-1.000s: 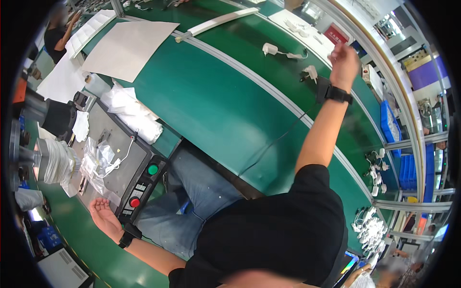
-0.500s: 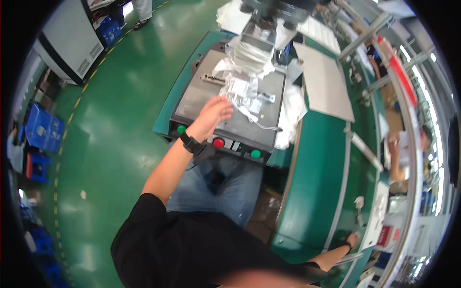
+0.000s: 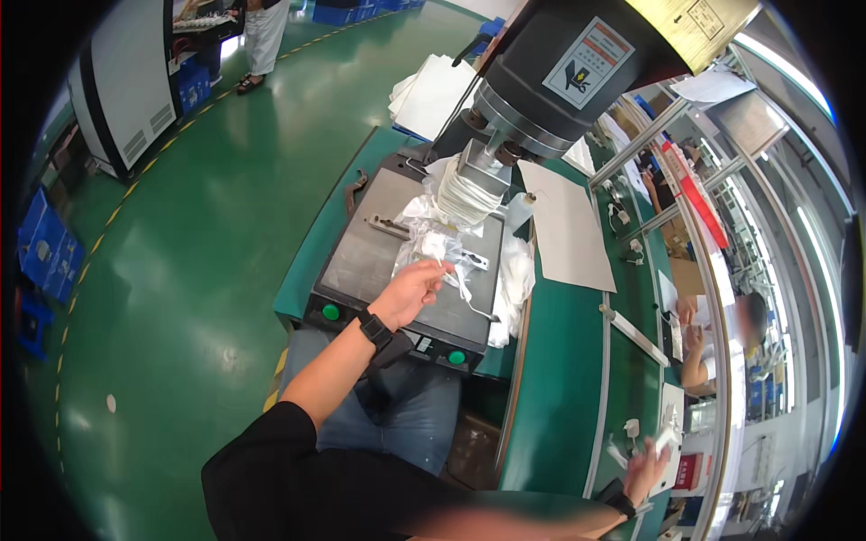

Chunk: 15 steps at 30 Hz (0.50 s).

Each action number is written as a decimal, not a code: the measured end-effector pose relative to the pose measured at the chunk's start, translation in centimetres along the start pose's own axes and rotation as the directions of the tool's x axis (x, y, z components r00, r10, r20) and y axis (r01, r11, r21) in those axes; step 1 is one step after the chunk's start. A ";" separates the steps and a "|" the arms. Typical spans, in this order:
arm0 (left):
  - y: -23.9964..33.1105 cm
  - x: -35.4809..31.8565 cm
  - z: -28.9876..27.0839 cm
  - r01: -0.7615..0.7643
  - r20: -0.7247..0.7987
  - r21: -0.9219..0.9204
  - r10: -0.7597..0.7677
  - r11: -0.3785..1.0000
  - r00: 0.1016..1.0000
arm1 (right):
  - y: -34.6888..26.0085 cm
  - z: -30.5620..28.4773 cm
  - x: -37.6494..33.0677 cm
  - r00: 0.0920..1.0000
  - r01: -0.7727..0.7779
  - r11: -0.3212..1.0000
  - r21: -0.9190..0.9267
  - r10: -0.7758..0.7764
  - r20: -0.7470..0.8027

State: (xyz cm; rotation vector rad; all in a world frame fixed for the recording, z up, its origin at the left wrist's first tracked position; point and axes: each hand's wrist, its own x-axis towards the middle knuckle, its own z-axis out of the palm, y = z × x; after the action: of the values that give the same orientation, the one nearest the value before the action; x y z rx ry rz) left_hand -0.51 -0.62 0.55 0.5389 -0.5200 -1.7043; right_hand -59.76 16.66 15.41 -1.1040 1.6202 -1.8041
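Observation:
My left hand (image 3: 413,293) is over the black-framed machine's grey plate (image 3: 347,261), fingers loosely bent and fingertips beside a thin white cable (image 3: 464,290); no firm grip shows. White parts in clear plastic (image 3: 433,243) and a small metal bracket (image 3: 474,261) lie just beyond. Far to the right, my right hand (image 3: 644,471) reaches over the green bench; a small white part (image 3: 666,438) sits at its bent fingers, blurred, its kind unclear. Near that hand is a white adapter (image 3: 631,427).
A black press head (image 3: 550,90) overhangs a bundle of white cable (image 3: 465,197). Green buttons (image 3: 457,357) line the plate's front. White plastic bags (image 3: 514,284) and a grey board (image 3: 568,225) lie to the right. Metal posts (image 3: 713,316) stand between me and a co-worker (image 3: 722,338).
The view has swung, bringing the press head further in. My left hand has its fingers more bent near the cable. My right hand has risen, with a white part now at its fingers.

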 end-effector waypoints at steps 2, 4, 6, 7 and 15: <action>0.5 -0.8 1.0 -0.143 0.020 0.118 0.141 0.983 0.990 | -2.1 6.9 -3.1 0.938 0.035 0.999 0.040 -0.047 0.342; 0.9 -2.1 1.6 -0.207 0.032 0.168 0.205 0.964 0.978 | -1.0 12.6 -4.3 0.830 -0.050 0.995 0.083 -0.005 0.557; 1.7 -4.0 2.2 -0.332 0.136 0.076 0.320 0.940 0.938 | 1.9 18.1 -4.9 0.684 -0.334 0.938 0.098 0.169 0.709; 2.3 -5.2 2.4 -0.389 0.179 0.027 0.378 0.921 0.908 | 3.1 21.3 -5.4 0.636 -0.384 0.918 0.095 0.189 0.748; 10.6 -18.7 4.3 -0.868 0.159 -0.168 0.882 0.467 0.444 | 8.5 45.1 -7.0 0.536 -0.322 0.946 0.028 0.158 0.829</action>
State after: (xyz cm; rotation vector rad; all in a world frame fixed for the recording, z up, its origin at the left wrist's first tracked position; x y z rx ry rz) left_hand 8.36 15.96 11.72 -0.0397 -0.7417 -0.7301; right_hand -20.68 -5.93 4.41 -1.2771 0.9329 -0.9437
